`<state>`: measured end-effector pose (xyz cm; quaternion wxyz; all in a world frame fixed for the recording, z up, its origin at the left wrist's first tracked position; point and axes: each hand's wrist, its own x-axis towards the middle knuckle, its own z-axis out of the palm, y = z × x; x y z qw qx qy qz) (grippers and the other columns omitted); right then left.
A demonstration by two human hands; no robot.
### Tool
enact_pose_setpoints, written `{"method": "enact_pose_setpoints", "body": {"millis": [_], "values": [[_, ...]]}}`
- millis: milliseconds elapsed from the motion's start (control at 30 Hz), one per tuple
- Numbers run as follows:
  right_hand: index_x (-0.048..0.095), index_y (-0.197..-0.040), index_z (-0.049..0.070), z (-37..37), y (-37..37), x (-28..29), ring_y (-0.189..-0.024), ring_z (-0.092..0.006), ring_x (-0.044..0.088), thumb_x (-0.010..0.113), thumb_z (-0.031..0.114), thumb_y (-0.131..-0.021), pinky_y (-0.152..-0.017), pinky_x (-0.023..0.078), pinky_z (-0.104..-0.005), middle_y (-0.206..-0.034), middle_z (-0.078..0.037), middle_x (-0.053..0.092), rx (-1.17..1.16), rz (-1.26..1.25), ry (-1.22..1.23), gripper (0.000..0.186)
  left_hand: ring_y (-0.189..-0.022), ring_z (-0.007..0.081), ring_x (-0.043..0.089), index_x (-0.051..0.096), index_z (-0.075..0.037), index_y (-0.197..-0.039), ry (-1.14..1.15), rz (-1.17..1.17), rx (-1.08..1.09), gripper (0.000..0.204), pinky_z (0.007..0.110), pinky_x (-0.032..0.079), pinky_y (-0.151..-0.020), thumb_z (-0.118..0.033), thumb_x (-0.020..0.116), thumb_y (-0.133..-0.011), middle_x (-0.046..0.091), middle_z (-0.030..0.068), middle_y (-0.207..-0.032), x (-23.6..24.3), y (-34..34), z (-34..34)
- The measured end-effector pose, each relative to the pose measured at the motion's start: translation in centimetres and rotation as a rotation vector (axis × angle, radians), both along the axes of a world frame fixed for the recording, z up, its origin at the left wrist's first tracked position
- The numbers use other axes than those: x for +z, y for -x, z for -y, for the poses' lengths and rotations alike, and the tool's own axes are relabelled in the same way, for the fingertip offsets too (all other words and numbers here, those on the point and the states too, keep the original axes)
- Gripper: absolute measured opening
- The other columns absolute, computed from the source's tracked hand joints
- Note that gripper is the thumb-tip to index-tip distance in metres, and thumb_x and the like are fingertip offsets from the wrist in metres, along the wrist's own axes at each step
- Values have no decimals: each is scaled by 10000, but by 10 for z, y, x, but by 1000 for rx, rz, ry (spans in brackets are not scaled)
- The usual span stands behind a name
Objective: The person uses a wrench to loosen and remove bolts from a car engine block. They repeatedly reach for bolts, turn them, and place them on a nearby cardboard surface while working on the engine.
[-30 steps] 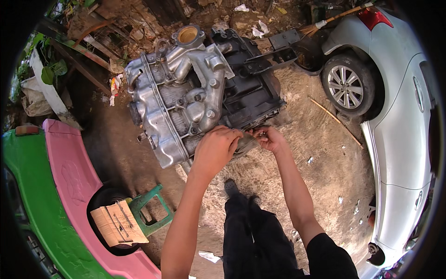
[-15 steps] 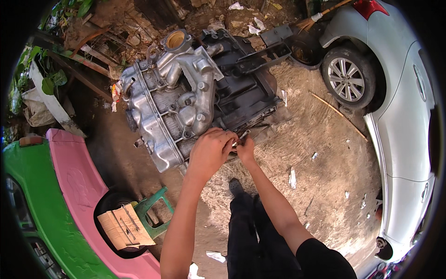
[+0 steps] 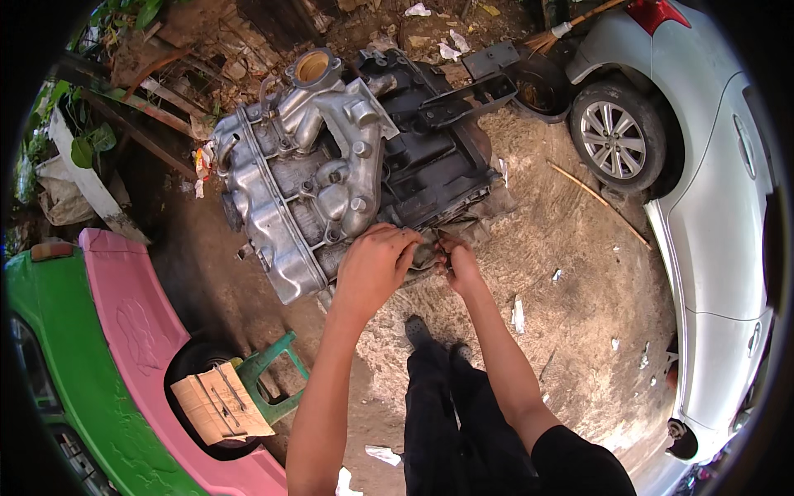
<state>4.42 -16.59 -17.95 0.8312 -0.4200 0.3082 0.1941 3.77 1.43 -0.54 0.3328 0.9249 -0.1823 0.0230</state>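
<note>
A silver and black engine [image 3: 273, 186] rests in front of me, its ribbed silver cover to the left and its black side to the right. At its near end, my left hand [image 3: 376, 263] lies palm down, with curled fingers against the engine's edge; whatever they grip is hidden. Just to its right, my right hand [image 3: 461, 266] is closed in a pinch. Between its fingers I cannot make out what it holds, only something small and dark. A greyish engine part [image 3: 426, 250] shows between the two hands.
A green stool [image 3: 285, 388] at lower left bears a cardboard sheet [image 3: 203, 417] with several thin metal tools. A pink and green vehicle [image 3: 124, 306] stands left, a silver car [image 3: 711, 248] right. A stick [image 3: 600, 202] and paper scraps lie on the ground.
My right hand has moved slightly right, away from the left hand. The short metal tool that showed at its fingertips is no longer visible. The left hand has stayed at the engine.
</note>
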Motion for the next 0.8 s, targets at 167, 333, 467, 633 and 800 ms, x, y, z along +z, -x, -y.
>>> {"method": "enact_pose_setpoints", "body": {"millis": [167, 333, 467, 633, 800], "values": [[509, -1431, -85, 13, -14, 1, -656, -126, 449, 463, 20, -1000, -539, 382, -298, -925, -78, 606, 111, 1, 123, 446, -782, 300, 652, 749, -66, -1034, 12, 17, -8, 181, 426, 537, -752, -22, 696, -867, 645, 119, -765, 3, -1, 0], [590, -1182, -103, 25, -27, 1, -659, -147, 461, 452, -15, -960, -549, 409, -307, -901, -129, 627, 151, 0, 62, 275, -907, 315, 671, 738, -63, -1025, -31, -46, 0, 153, 437, 547, -836, -49, 682, -883, 692, 127, -872, 5, 0, 0], [555, -1051, -104, 39, -43, 5, -673, -149, 477, 456, -50, -947, -553, 421, -300, -891, -158, 623, 153, -44, -139, 154, -966, 325, 683, 731, -65, -1020, -32, -94, 4, 140, 442, 553, -877, -68, 676, -891, 717, 132, -924, 7, 0, 0], [546, -1035, -125, 39, -45, 10, -702, -168, 496, 471, -62, -958, -601, 472, -311, -930, -173, 617, -49, -173, -392, 125, -966, 326, 684, 728, -66, -1018, -42, -89, 18, 138, 445, 553, -876, -73, 677, -890, 717, 132, -926, 8, -1, 1], [560, -1023, -103, 33, -39, 10, -723, -176, 508, 503, -67, -958, -612, 477, -311, -929, -168, 614, -39, -105, -306, 93, -966, 330, 683, 727, -66, -1022, -29, -96, 18, 142, 446, 553, -874, -72, 677, -889, 716, 131, -937, 7, 0, 1]]}}
